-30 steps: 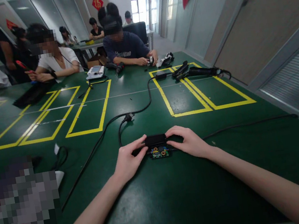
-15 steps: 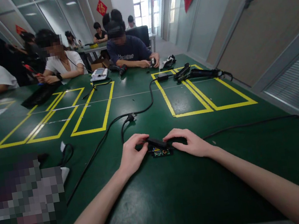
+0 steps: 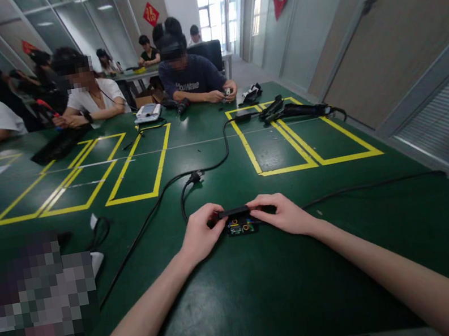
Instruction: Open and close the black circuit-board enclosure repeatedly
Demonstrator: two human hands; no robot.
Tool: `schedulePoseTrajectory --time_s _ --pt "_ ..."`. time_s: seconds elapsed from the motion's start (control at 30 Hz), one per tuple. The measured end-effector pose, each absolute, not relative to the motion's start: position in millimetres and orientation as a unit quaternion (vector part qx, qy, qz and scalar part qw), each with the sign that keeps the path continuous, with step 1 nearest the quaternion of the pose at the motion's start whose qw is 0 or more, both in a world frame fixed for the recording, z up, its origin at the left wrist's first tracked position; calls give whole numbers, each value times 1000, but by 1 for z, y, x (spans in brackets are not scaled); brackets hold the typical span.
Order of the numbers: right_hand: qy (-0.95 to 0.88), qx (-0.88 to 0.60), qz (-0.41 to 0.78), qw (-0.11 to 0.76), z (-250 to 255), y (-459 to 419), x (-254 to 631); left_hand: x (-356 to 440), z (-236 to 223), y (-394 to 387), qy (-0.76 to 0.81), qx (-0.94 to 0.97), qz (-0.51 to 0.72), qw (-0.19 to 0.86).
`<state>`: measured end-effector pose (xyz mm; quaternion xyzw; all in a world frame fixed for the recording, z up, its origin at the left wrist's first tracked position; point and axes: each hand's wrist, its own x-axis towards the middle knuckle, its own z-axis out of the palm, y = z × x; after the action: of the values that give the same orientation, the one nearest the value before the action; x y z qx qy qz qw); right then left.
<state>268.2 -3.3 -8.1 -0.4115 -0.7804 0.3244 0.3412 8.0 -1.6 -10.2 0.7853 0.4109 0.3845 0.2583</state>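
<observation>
Head view: black cover (image 3: 234,211) raised at slight tilt over circuit board (image 3: 242,226), which sits in shallow black case on green bench (image 3: 246,296). Left hand (image 3: 201,232) pinching cover's left end, thumb and fingers closed on it. Right hand (image 3: 282,214) grasping right end likewise. Cord (image 3: 365,187) running off rightward from beside right hand. Plug (image 3: 195,177) beyond left hand, near long cable (image 3: 226,140). Yellow tape (image 3: 132,199) rectangles farther off, black tool (image 3: 301,110) lying across right pair.

"福" (image 3: 150,14) on red diamond sign (image 3: 146,15), bkgd; ltrs (image 3: 187,86) on navy tee (image 3: 193,70) blurry.
</observation>
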Motion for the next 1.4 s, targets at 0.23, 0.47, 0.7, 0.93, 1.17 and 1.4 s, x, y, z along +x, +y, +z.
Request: schedulePoseTrajectory --time_s 0.23,0.47,0.7,0.93,1.17,1.4 --pt "-743 -420 377 359 -8 -2 268 9 -6 -3 358 812 381 260" --pt "-730 -427 371 382 -10 -2 268 5 -3 -2 371 777 390 327" --pt "-732 -423 376 380 -10 -2 267 3 -4 -2 395 760 401 326" --pt "-741 -419 376 365 -7 -2 269 2 -4 -2 375 780 389 315" --pt "-769 -388 375 344 -2 -2 273 1 -1 -3 375 801 361 294" --pt "-788 -366 336 365 -7 -2 269 6 -2 -6 377 803 357 291"
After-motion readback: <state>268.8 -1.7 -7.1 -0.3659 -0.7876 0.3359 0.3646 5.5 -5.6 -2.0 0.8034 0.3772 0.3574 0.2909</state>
